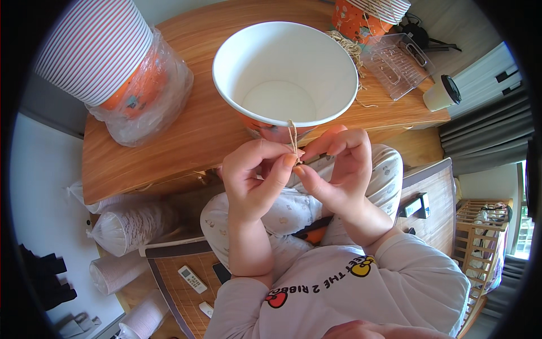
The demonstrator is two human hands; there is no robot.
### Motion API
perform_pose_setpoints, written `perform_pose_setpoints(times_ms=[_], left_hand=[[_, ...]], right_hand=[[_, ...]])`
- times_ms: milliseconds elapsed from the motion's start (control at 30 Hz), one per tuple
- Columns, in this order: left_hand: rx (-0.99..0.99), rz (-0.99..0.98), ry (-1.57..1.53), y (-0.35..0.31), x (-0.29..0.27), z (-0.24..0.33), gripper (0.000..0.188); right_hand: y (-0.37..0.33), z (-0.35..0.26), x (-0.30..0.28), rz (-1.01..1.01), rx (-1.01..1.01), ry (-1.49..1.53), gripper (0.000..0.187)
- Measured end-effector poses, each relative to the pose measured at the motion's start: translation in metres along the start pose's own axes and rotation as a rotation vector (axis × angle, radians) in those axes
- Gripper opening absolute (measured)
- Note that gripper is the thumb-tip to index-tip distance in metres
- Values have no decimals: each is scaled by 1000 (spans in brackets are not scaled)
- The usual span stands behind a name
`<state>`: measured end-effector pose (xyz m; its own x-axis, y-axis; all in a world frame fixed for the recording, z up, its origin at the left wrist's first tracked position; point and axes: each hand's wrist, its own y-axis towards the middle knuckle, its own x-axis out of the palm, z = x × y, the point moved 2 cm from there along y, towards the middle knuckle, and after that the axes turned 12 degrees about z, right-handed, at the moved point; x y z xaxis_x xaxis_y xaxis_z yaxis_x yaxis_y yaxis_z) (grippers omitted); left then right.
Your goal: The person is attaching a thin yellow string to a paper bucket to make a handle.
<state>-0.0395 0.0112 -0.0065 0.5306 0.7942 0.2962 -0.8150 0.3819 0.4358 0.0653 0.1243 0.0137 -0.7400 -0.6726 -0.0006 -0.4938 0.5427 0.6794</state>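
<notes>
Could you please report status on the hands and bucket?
Left hand and right hand pinching cord. Bucket empty, cord at its near rim. Nothing visible blocking hands.

The fingertips of the left hand [254,176] and right hand [340,172] hide the lower end of the cord [293,135], too small to make out. The bucket [245,65] covers part of the cord bundle [352,48]. The far edge of view cuts off the left stack [96,56] and right stack [361,22].

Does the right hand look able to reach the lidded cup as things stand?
Probably yes: nothing visible stands between the right hand and the lidded cup, though the hand would first have to leave the string.
</notes>
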Motion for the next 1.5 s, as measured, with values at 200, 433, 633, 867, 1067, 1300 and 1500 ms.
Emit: perform_pose_setpoints(times_ms=[200, 433, 633, 867, 1067, 1300, 1500], left_hand=[[-35, -33, -57, 1, -4, 0, 7], [-88, -20, -80, 0, -4, 1, 8], [-183, -5, -209, -2, 2, 5, 9], [-284, -16, -259, -1, 8, 6, 8], [-239, -16, -284, -4, 7, 0, 7], [-279, 13, -321, -3, 9, 5, 8], [-269, -52, -339, -1, 6, 4, 7]], right_hand=[[-4, -1, 5, 34, 237, 169, 38], [-3, 2, 4, 10, 306, 255, 37], [-5, 2, 5, -47, 352, 312, 34], [-6, 7, -1, 8, 390, 401, 33], [-4, 7, 2, -20, 380, 427, 34], [-5, 8, 2, -30, 430, 507, 31], [-9, 11, 2, -67, 335, 419, 26]])
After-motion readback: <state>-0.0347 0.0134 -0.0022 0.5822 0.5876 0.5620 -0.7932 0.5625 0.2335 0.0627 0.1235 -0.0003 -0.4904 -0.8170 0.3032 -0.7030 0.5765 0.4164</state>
